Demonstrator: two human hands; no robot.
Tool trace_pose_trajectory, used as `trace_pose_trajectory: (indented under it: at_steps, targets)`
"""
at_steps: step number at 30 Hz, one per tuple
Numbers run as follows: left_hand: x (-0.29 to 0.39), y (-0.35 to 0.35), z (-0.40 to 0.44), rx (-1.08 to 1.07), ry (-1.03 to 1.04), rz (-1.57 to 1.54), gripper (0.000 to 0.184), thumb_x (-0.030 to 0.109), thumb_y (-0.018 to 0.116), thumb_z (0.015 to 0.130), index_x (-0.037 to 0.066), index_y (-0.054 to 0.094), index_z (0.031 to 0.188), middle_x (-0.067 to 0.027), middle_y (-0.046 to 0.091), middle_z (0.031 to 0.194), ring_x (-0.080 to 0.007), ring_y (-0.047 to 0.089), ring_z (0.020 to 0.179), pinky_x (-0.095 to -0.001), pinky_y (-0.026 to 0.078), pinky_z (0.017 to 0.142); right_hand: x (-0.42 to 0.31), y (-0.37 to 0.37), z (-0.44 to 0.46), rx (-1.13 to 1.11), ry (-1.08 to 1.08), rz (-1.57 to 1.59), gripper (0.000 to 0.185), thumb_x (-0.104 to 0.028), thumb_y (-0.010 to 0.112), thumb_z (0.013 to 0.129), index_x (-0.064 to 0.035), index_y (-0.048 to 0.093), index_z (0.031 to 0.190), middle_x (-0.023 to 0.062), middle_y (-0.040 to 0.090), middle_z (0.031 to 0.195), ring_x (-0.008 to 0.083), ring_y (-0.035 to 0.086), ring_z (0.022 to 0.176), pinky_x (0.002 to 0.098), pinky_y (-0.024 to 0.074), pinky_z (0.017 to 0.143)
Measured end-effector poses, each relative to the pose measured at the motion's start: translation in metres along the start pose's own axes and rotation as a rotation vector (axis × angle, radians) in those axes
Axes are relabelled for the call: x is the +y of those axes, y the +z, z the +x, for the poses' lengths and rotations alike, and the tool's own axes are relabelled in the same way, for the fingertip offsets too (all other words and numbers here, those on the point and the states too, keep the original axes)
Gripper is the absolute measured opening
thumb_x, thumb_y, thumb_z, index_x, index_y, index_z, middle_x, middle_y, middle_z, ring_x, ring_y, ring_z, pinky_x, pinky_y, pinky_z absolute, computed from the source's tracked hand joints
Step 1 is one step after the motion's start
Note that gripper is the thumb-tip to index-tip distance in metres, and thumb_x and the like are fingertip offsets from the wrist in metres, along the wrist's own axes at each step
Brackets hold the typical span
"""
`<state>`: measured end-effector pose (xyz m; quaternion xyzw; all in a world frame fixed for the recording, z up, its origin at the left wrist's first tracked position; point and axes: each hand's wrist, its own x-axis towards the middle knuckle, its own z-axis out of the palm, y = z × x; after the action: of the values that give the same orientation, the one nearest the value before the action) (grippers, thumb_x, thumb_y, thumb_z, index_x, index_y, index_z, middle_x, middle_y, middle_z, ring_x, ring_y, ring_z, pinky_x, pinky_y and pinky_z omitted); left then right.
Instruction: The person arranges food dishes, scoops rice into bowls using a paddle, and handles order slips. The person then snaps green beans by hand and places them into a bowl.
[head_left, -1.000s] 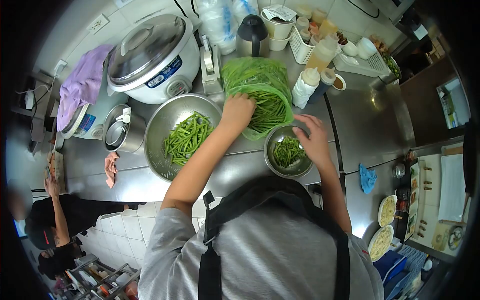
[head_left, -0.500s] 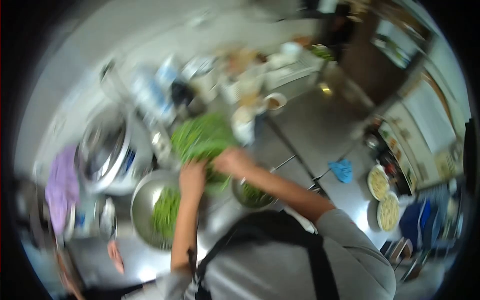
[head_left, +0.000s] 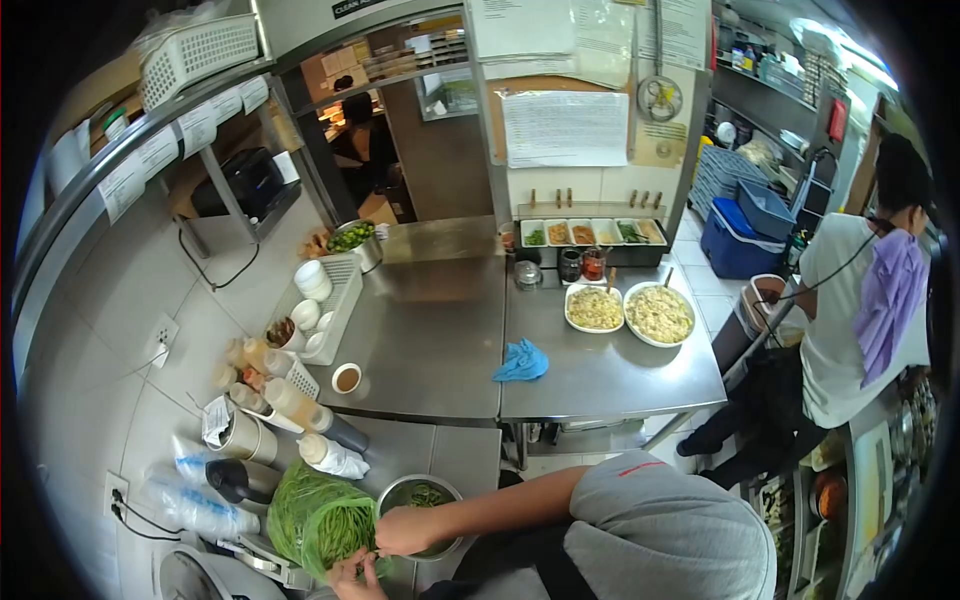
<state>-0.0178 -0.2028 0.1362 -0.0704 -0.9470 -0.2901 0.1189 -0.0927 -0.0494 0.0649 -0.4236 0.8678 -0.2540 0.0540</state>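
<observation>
A clear plastic bag [head_left: 290, 505] full of thin green vegetables, like string beans, lies on the counter at the lower left. At its mouth, my left hand [head_left: 357, 577] pinches the edge of the bag with bent fingers. My right hand [head_left: 402, 530] is closed on the bag's other side, its fingertips partly hidden. Under and behind the right wrist stands a metal bowl [head_left: 455, 492] with some green pieces inside. A wrapped white squeeze bottle [head_left: 335, 457] is just beyond the bag.
Sauce bottles [head_left: 290, 400] and plastic-wrapped cups [head_left: 205, 510] line the wall. A small sauce cup [head_left: 346, 378], blue cloth [head_left: 522, 361] and two bowls of pale chopped food [head_left: 660, 314] sit on the steel counter [head_left: 430, 330]. Another person [head_left: 850, 310] stands at right.
My view has swung up and right, bringing the far counter and another person into sight. The colander of greens has left the view. Both hands stay at the bag.
</observation>
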Motion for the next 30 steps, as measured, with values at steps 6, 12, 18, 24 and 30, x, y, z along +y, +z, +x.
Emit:
trace_pose_trajectory:
  at_steps: [6,12,18,24,30]
  targets:
    - [0.015,0.006,-0.014,-0.087,0.105,-0.142,0.019,0.015,0.060,0.086,0.000,0.069,0.092,-0.0203,0.065,0.091,-0.0366,0.058,0.085,-0.0423,0.044,0.082,0.008,-0.009,-0.034,0.060,-0.032,0.816,0.031,-0.020,0.048,0.090,-0.0014,0.065,0.073,0.0079,0.067,0.068,0.0195,0.063,0.059,0.0319,0.0496,0.055]
    - [0.038,0.012,-0.022,-0.045,-0.201,-0.447,0.025,0.019,0.058,0.092,-0.004,0.066,0.095,-0.0165,0.065,0.090,-0.0255,0.058,0.083,-0.0345,0.045,0.080,-0.002,-0.003,-0.037,0.200,0.112,1.173,0.036,-0.027,0.042,0.098,-0.0024,0.063,0.081,0.0015,0.062,0.068,0.0088,0.054,0.055,0.0234,0.0457,0.052]
    - [0.039,0.021,-0.028,0.190,-0.279,-0.568,0.026,0.017,0.057,0.093,-0.006,0.063,0.103,-0.0159,0.066,0.093,-0.0239,0.058,0.083,-0.0336,0.046,0.081,-0.005,0.039,-0.047,0.156,0.402,1.189,0.030,-0.025,0.043,0.095,-0.0030,0.063,0.090,-0.0001,0.057,0.067,0.0071,0.050,0.051,0.0214,0.0426,0.049]
    - [0.030,0.033,-0.035,0.230,-0.236,-0.623,0.029,0.021,0.056,0.094,-0.006,0.060,0.105,-0.0159,0.065,0.097,-0.0228,0.057,0.087,-0.0332,0.046,0.081,-0.008,0.037,-0.053,0.046,0.271,1.350,0.027,-0.023,0.042,0.094,-0.0028,0.060,0.099,0.0011,0.056,0.071,0.0073,0.050,0.054,0.0217,0.0417,0.050]
    - [0.023,0.043,-0.039,0.145,-0.316,-0.842,0.031,0.013,0.058,0.088,0.000,0.057,0.115,-0.0182,0.062,0.103,-0.0288,0.058,0.092,-0.0367,0.046,0.082,-0.022,0.024,-0.064,-0.072,0.143,1.302,0.033,-0.033,0.044,0.098,-0.0032,0.058,0.096,-0.0013,0.046,0.065,0.0067,0.044,0.052,0.0230,0.0363,0.048]
